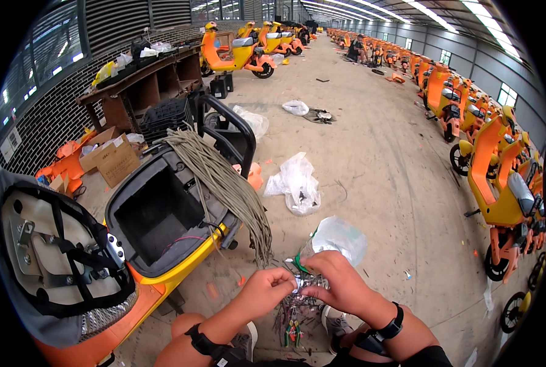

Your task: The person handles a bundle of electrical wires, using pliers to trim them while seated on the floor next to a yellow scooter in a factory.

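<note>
My left hand (272,287) is closed in a pinch, fingertips on a small silvery-blue piece (297,284) too small to name. Close beside it, my right hand (337,280) is curled, its thumb near the same piece. A green strip or handle (300,263) shows at its index finger; what these fingers hold is partly hidden. Below both hands, a heap of small metal parts (312,281) lies on the floor between my feet. Pliers with green and red handles (293,334) lie nearest me. Just beyond my right hand is a clear plastic bag or tub (341,240).
On the left stands a yellow-orange scooter with an open storage box (163,211), its seat (59,263) tipped up and a cable bundle (215,177) draped over it. White plastic bags (297,183) lie ahead. Rows of scooters (496,171) line the right; a workbench (144,85) stands far left.
</note>
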Action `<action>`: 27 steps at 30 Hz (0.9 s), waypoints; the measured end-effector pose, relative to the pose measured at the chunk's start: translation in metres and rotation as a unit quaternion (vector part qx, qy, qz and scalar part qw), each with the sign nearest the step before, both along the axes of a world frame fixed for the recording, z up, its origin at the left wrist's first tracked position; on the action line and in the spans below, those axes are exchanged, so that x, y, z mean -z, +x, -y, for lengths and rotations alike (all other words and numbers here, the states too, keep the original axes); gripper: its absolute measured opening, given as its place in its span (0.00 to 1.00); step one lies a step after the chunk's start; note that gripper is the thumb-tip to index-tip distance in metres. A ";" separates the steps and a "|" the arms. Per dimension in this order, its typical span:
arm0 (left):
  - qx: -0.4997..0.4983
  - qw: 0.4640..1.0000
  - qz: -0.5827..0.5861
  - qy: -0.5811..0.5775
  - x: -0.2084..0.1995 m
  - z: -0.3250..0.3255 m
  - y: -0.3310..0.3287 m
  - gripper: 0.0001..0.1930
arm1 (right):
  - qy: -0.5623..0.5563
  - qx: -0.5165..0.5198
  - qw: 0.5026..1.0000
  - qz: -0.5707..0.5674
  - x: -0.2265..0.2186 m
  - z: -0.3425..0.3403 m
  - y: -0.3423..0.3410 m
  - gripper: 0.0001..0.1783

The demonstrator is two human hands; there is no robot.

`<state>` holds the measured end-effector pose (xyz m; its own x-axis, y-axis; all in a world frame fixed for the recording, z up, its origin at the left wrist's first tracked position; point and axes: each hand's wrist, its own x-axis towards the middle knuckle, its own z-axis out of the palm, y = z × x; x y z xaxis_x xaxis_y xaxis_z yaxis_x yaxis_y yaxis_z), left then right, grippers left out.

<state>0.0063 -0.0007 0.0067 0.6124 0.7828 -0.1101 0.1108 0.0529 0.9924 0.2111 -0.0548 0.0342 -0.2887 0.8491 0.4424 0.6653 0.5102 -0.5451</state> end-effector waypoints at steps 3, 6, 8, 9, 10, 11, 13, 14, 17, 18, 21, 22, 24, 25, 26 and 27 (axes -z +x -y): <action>0.039 0.983 0.037 -0.176 -0.003 -0.005 -0.005 0.05 | 0.063 -0.046 0.995 0.056 -0.003 -0.001 0.002 0.20; 0.073 0.961 0.087 -0.251 -0.002 -0.005 -0.006 0.06 | 0.089 -0.066 0.992 0.061 -0.002 -0.001 0.002 0.16; 0.087 0.951 0.103 -0.280 -0.004 -0.004 -0.006 0.06 | 0.098 -0.069 0.991 0.052 0.000 -0.001 0.003 0.14; 0.093 0.945 0.111 -0.294 -0.005 -0.004 -0.007 0.05 | 0.102 -0.068 0.991 0.046 0.002 0.000 0.003 0.14; 0.093 0.943 0.115 -0.299 -0.005 -0.004 -0.007 0.05 | 0.106 -0.067 0.991 0.040 0.002 0.000 0.002 0.13; 0.092 0.941 0.118 -0.303 -0.004 -0.003 -0.008 0.05 | 0.094 -0.069 0.992 0.037 0.002 0.000 0.002 0.13; 0.084 0.938 0.125 -0.314 -0.006 -0.003 -0.008 0.05 | 0.070 -0.075 0.994 0.034 0.000 0.001 0.002 0.13; 0.075 0.936 0.126 -0.319 -0.008 -0.002 -0.007 0.05 | 0.069 -0.075 0.994 0.032 0.000 0.001 0.001 0.12; 0.079 0.926 0.140 -0.343 -0.004 -0.004 -0.007 0.05 | 0.071 -0.073 0.994 0.029 0.002 0.004 0.001 0.11; 0.084 0.921 0.146 -0.352 -0.002 -0.005 -0.008 0.05 | 0.076 -0.075 0.994 0.029 0.003 0.003 0.001 0.11; 0.086 0.918 0.146 -0.358 -0.002 -0.003 -0.008 0.05 | 0.077 -0.077 0.994 0.016 0.002 0.001 0.001 0.10; 0.090 0.919 0.148 -0.354 -0.002 -0.003 -0.007 0.05 | 0.075 -0.075 0.994 0.012 0.001 0.002 0.001 0.09; 0.097 0.921 0.151 -0.347 0.000 -0.002 -0.006 0.04 | 0.049 -0.058 0.997 -0.005 0.001 0.004 0.001 0.08; 0.084 0.928 0.141 -0.335 -0.001 -0.002 -0.005 0.04 | 0.035 -0.050 0.998 -0.014 0.002 0.005 0.001 0.07; 0.071 0.935 0.131 -0.323 -0.004 0.000 -0.004 0.05 | 0.021 -0.046 0.999 -0.019 0.001 0.004 0.001 0.07; 0.059 0.940 0.120 -0.314 -0.005 0.002 -0.003 0.05 | 0.003 -0.041 0.999 -0.024 0.002 0.005 0.001 0.07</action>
